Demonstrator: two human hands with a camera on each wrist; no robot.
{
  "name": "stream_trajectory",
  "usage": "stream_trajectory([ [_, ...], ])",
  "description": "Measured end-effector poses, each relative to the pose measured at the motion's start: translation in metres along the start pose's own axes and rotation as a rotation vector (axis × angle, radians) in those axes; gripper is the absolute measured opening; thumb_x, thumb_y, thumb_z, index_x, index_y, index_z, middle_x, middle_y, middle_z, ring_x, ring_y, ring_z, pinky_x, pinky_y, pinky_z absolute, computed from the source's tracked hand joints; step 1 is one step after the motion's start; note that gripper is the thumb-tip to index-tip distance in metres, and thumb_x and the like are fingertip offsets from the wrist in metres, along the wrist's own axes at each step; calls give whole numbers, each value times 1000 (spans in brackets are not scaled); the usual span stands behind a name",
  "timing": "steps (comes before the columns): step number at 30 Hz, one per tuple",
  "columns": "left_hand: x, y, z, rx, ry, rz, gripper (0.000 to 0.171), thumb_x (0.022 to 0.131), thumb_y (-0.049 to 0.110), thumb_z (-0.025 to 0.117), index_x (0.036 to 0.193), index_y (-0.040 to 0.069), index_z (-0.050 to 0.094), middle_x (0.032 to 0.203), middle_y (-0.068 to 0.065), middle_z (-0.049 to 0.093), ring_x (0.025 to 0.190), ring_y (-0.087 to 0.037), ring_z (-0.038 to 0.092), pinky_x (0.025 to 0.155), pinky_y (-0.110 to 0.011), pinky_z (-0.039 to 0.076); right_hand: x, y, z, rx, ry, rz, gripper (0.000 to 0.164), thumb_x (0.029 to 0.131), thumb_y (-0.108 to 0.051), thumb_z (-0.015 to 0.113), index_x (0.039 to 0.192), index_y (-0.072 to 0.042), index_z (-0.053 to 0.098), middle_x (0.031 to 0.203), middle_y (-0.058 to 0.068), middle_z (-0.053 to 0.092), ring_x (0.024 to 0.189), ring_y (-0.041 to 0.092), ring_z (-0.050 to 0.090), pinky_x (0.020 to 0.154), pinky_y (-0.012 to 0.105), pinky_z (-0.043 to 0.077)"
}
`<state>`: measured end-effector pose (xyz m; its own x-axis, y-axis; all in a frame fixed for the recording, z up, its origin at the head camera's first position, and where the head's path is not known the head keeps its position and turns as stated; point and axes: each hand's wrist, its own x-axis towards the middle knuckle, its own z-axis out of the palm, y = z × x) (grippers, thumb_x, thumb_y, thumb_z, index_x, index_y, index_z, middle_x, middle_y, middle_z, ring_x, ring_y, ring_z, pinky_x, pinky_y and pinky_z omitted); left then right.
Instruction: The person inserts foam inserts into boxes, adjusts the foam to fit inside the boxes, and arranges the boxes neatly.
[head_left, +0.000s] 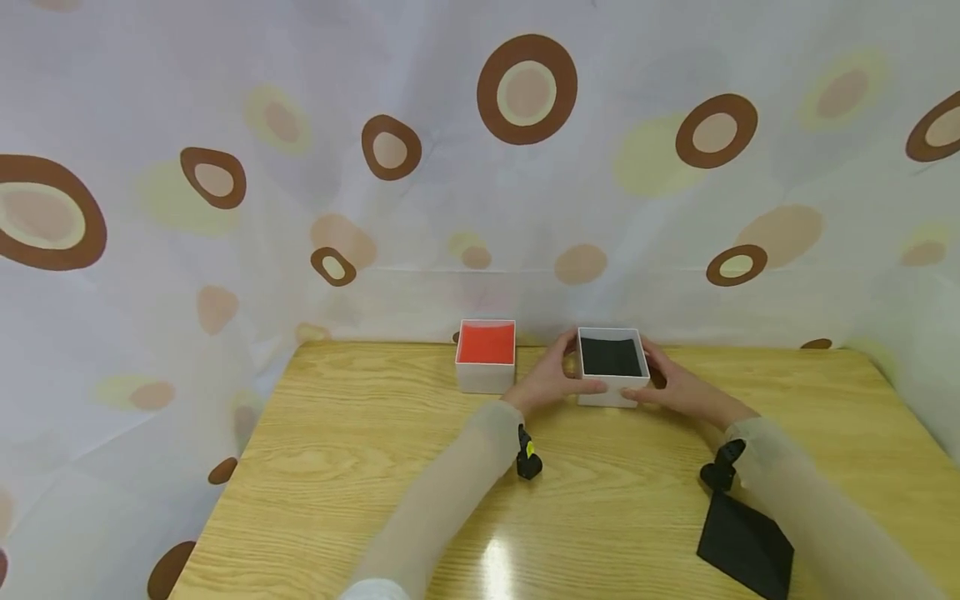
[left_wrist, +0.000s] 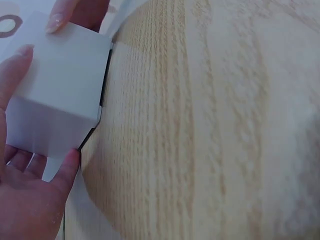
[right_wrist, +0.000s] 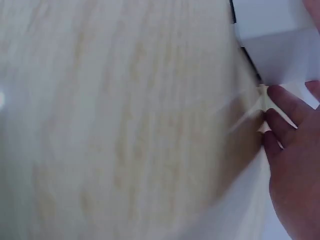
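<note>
A white square box (head_left: 600, 394) with a black inside or black contents (head_left: 611, 357) stands near the table's back edge. My left hand (head_left: 543, 385) grips its left side, the thumb lying along the front wall. On the opposite side my right hand (head_left: 686, 393) holds the box, its thumb also on the front. In the left wrist view the white box (left_wrist: 65, 70) fills the upper left, between both hands. The right wrist view shows a corner of the box (right_wrist: 285, 55) beside the right hand's fingers; that thumb lies mostly out of frame.
To the left stands a similar white box (head_left: 486, 380) with a red top surface (head_left: 487, 343). A flat black piece (head_left: 746, 542) lies near the right forearm. Behind the wooden table (head_left: 322, 467) hangs a patterned cloth (head_left: 450, 192).
</note>
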<state>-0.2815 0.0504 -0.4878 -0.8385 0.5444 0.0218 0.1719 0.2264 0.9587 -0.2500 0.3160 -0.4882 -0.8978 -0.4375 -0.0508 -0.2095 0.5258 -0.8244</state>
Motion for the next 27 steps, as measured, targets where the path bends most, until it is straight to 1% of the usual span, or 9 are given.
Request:
stream_trajectory([
  [5,3,-2,2,18,-5,5,96,81,18,92,158,20,34,155,2,46,139,-13,45,102,-22,50,-14,-10,-12,-109,-28,5,104,97,-27,77,169,-16,3,156,31,42,141,50,44,110,65,40],
  [7,3,-2,1,28,-3,-2,97,81,18,93,158,20,34,155,2,46,139,-13,45,102,-22,50,-23,-13,-16,-153,-31,1,96,98,-28,76,167,-9,12,152,32,45,139,52,46,109,67,41],
  [9,2,-1,1,41,1,-6,98,80,19,93,158,20,34,155,2,46,139,-13,45,102,-22,50,-34,-15,-21,-201,-24,-8,83,99,-28,73,163,-2,25,147,31,51,133,51,51,105,66,45],
  [11,2,-1,0,44,5,-8,98,80,20,93,158,19,35,154,2,47,139,-13,46,100,-21,50,-47,-16,-24,-256,-13,-23,69,101,-27,71,155,2,39,138,26,58,125,45,58,101,63,50],
  [13,1,-1,-1,31,3,-7,98,80,18,93,158,18,35,154,2,47,138,-14,46,98,-22,52,-61,-16,-27,-304,-3,-36,60,102,-27,70,149,3,47,130,19,63,118,39,63,97,57,54],
  [17,1,0,-2,18,6,-17,97,79,18,94,157,18,36,152,4,48,138,-12,46,101,-24,52,-90,-16,-27,-379,11,-40,60,98,-31,75,146,-2,52,123,7,66,109,27,65,90,44,56],
  [19,1,0,-3,22,8,-24,96,79,18,94,157,18,37,151,4,48,137,-12,46,104,-27,51,-103,-16,-25,-403,24,-44,63,96,-31,77,146,-2,53,121,4,66,107,24,64,88,40,56],
  [23,0,1,-3,41,8,-29,97,79,20,94,157,17,36,152,2,48,139,-15,46,110,-33,48,-130,-14,-20,-433,60,-51,62,93,-30,80,144,-4,55,121,0,64,105,14,62,86,36,55],
  [27,2,2,-2,54,6,-37,97,79,21,94,157,17,36,154,1,47,139,-15,46,112,-34,46,-158,-11,-15,-482,112,-79,61,89,-28,85,140,-7,58,121,-1,63,102,6,58,81,33,54],
])
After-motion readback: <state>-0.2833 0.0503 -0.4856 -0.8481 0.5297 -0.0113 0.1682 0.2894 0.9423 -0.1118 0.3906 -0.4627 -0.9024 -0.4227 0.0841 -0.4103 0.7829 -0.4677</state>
